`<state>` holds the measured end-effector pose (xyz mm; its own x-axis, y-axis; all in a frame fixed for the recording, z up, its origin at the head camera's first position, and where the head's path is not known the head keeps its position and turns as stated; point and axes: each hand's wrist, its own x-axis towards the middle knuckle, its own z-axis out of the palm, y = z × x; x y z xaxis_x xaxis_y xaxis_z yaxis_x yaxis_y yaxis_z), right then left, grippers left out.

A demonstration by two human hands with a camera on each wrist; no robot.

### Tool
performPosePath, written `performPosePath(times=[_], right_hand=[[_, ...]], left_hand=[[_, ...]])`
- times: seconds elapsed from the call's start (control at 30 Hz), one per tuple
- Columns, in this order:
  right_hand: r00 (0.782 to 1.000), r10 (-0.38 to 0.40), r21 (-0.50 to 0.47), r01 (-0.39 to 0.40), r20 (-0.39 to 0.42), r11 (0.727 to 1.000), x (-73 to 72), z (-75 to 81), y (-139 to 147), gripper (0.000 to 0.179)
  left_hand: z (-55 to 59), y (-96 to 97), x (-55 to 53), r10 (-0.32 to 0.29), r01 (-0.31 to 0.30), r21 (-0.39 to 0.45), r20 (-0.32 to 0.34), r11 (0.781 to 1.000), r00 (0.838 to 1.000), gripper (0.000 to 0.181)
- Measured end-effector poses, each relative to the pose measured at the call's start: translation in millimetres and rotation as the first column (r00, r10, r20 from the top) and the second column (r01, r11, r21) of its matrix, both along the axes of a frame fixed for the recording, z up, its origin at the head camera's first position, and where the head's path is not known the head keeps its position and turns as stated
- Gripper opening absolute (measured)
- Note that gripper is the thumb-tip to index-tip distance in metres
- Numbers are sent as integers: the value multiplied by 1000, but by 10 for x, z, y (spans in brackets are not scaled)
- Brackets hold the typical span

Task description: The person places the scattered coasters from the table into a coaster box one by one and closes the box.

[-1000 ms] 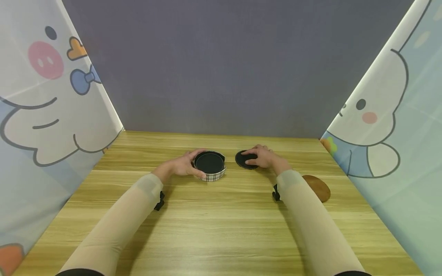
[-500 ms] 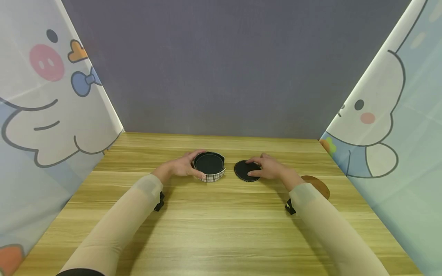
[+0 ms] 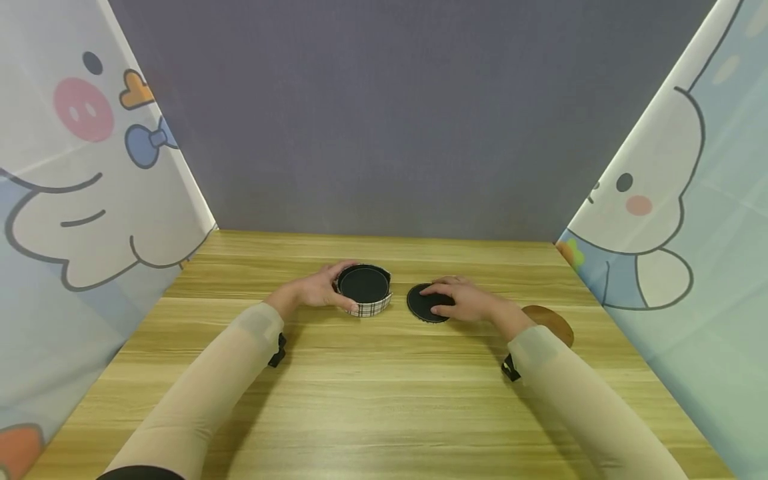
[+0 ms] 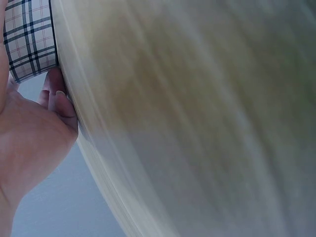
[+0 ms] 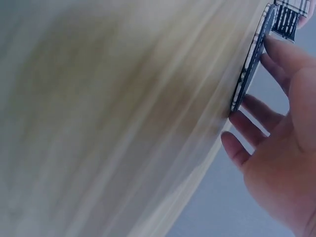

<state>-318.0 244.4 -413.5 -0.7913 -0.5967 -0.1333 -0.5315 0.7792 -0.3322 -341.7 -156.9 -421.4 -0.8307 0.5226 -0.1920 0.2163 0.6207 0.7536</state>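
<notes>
My left hand grips a round coaster holder with a white-and-black plaid wall, thumb on the near side and fingers round the far side. A black round coaster face shows inside it. In the left wrist view the plaid wall stands right at the tabletop. Just to the right lies a single black coaster with stitching near its rim. My right hand rests on it with thumb and fingers spread over its right part. Seen edge-on in the right wrist view, the coaster has a plaid underside.
A brown oval board or disc lies on the wooden table, partly behind my right forearm. Cartoon-print cloths stand at both sides and a grey panel closes off the back.
The right hand and the single coaster have shifted toward me, and the coaster now sits closer to level with the holder. The left hand and the holder have stayed put.
</notes>
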Motion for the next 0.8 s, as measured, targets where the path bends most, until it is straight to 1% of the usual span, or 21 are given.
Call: performPosePath(times=[0.07, 0.2, 0.3, 0.47, 0.6, 0.8], right_hand=[[1000, 4, -6, -4, 31, 1000, 2, -1, -1, 57], [997, -18, -24, 20, 73, 1000, 11, 8, -5, 69], [996, -26, -27, 29, 83, 999, 21, 26, -16, 74], [997, -22, -13, 23, 69, 1000, 59, 81, -51, 76], [999, -19, -10, 20, 46, 1000, 79, 84, -73, 75], [1000, -27, -55, 28, 15, 998, 92, 66, -50, 73]], left_hand=[[1, 1, 3, 0, 0, -3, -3, 1000, 1000, 120], [10, 8, 14, 5, -5, -6, -6, 1000, 1000, 120], [21, 13, 21, 7, -7, -11, -5, 1000, 1000, 119], [35, 15, 25, 5, -5, -8, -4, 1000, 1000, 119], [31, 8, 23, 7, -7, -12, -5, 1000, 1000, 120], [20, 9, 24, 9, -9, -11, -2, 1000, 1000, 119]])
